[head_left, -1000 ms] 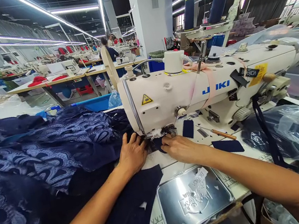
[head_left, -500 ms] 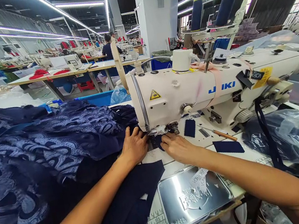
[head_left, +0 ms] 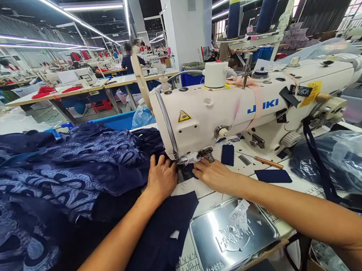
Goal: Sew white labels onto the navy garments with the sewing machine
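cloth pile: matt | tin: glossy metal | tool handle: wood

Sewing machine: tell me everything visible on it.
The sewing machine is off-white, smooth and painted-looking, with metal fittings. Its long arm lies horizontally across the table. A white housing tops it; a peach strip crosses blue lettering. A warning triangle marks the needle end, a yellow label the other half. The left hand and right hand are low by the needle end; contact is unclear, as is whether it's running.
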The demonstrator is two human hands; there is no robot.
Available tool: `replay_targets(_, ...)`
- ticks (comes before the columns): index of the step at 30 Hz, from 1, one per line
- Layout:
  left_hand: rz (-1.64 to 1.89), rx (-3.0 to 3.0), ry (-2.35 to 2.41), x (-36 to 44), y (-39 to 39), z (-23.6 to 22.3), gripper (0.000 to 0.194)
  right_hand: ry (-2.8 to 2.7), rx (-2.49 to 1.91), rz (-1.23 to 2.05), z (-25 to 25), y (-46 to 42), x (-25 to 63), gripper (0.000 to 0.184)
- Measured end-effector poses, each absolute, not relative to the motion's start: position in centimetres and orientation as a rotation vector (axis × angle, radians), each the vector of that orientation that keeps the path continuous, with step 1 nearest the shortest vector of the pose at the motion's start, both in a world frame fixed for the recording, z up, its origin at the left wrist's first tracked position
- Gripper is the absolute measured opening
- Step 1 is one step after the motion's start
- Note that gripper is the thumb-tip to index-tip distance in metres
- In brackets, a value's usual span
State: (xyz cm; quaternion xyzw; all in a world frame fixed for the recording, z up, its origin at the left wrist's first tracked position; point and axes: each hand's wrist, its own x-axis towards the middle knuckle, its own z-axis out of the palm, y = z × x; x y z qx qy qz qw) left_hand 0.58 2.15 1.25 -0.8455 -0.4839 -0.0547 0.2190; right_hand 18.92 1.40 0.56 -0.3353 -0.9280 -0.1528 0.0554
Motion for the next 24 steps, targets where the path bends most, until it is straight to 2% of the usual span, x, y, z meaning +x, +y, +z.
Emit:
replay_targets(5, -0.092, -2.437, -1.265, 0.5, -0.8, 2.0, 0.02, -2.82, -1.006, -0.478, 0.6, 3.2, 20.9, 0.021)
replay_targets(9, -0.027, -2.565, -1.277, -0.1, -3.6, 2.4, 0.01, -2.818, -1.003, -0.446, 0.5, 3.6, 21.3, 0.022)
replay_targets(13, -0.007, -2.675, -1.462, -1.0, -3.4, 2.2, 0.012, -2.812, -1.044, -0.373, 0.7, 3.4, 21.1, 0.036)
replay_targets(16, -0.113, -2.795, -1.493, -0.9, -2.4, 2.0, 0.016, -2.83, -1.083, -0.296, 1.2, 3.2, 21.5, 0.038)
replay_targets(22, -0.415, -2.711, -1.811, 2.7, -2.5, 3.3, 0.014, -2.734, -1.033, -0.047, 3.5, 0.2, 24.0, 0.02)
replay_targets(24, -0.536, -2.7, -1.83, 4.3, -2.5, 3.4, 0.013, -2.737, -0.949, 0.049, 4.0, -1.5, 24.6, 0.022)
